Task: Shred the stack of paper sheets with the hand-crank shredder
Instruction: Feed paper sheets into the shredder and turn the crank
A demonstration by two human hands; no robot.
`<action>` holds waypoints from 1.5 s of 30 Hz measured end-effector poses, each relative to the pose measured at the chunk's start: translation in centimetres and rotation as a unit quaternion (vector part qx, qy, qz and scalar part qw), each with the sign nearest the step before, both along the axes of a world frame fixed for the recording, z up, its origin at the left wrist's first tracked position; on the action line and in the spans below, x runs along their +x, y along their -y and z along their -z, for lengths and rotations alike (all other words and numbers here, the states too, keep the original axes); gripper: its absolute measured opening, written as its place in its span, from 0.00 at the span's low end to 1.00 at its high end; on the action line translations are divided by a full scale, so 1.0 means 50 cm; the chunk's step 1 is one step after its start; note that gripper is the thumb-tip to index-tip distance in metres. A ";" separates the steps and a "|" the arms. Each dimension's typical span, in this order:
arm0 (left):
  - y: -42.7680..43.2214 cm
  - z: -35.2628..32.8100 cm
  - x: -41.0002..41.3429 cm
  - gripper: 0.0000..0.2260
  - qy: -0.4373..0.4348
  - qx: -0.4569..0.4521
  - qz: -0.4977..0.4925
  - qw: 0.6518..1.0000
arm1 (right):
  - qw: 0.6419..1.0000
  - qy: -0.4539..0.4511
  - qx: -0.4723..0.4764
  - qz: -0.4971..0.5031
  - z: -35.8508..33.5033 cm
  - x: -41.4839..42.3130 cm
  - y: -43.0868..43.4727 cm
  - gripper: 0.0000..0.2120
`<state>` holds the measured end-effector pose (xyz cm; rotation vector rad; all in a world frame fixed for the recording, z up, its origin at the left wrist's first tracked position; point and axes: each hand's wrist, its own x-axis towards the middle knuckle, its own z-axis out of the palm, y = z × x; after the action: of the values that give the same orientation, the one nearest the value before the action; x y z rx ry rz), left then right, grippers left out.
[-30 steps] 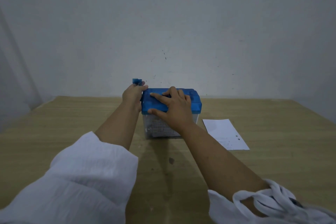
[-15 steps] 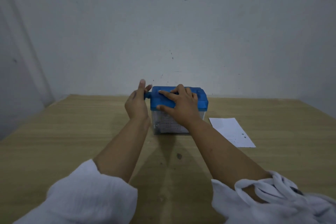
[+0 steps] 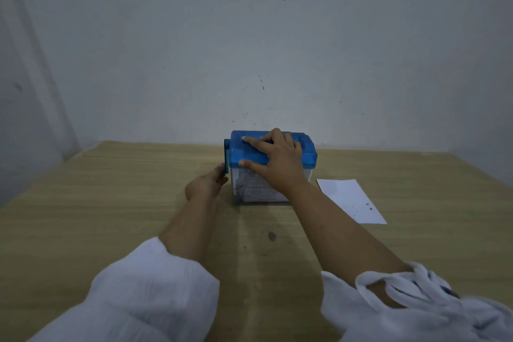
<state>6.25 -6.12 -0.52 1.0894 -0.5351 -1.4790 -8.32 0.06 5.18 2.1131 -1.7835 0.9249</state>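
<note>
Left hand (image 3: 206, 184) sits low at the 9 o'clock side of the shredder (image 3: 237, 153) and pinches the bottom end of the crank (image 3: 227, 157), which hangs down at the 6 o'clock point of its turn. The thumb lies on the near face; the fingers behind it are hidden. Right hand (image 3: 274, 158) is spread flat on the blue lid (image 3: 306, 151), fingers straight and pointing toward 10 o'clock, thumb along the near edge. It grasps nothing and only presses.

By the look of it, the step in hand is cranking paper through. To do it well, the right palm should bear straight down, so the light box neither slides nor tips toward 9 o'clock as the crank is drawn up from the bottom, likely the weakest part of the turn. An even, round stroke with the wrist clear of the tabletop (image 3: 111, 203) should serve best. The right fingers belong away from the feed slot, which is hidden under them.

The shredder is a small box standing square toward 12 o'clock on the tabletop, near the wall. Its clear bin (image 3: 258, 191) shows pale shreds inside. The paper sheets (image 3: 351, 200) lie flat at the shredder's 4 o'clock, near it but not touching. They are white with a few dark specks; how many remain I cannot tell.
</note>
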 end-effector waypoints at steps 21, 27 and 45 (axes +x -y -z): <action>-0.228 -0.026 -0.165 0.09 0.463 -0.573 0.158 0.658 | 0.955 0.256 -0.075 0.130 0.116 -0.238 -0.093 0.07; -0.242 0.043 -0.273 0.19 0.530 -0.470 0.326 0.626 | 0.936 0.220 0.057 0.269 0.174 -0.306 -0.132 0.11; -0.238 0.059 -0.297 0.25 0.668 -0.398 0.375 0.505 | 0.886 0.281 0.101 0.354 0.168 -0.337 -0.122 0.14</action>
<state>-8.59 5.80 -3.46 1.0186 -2.7597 -0.3984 -25.18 6.16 -3.24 1.1085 -2.7503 1.2191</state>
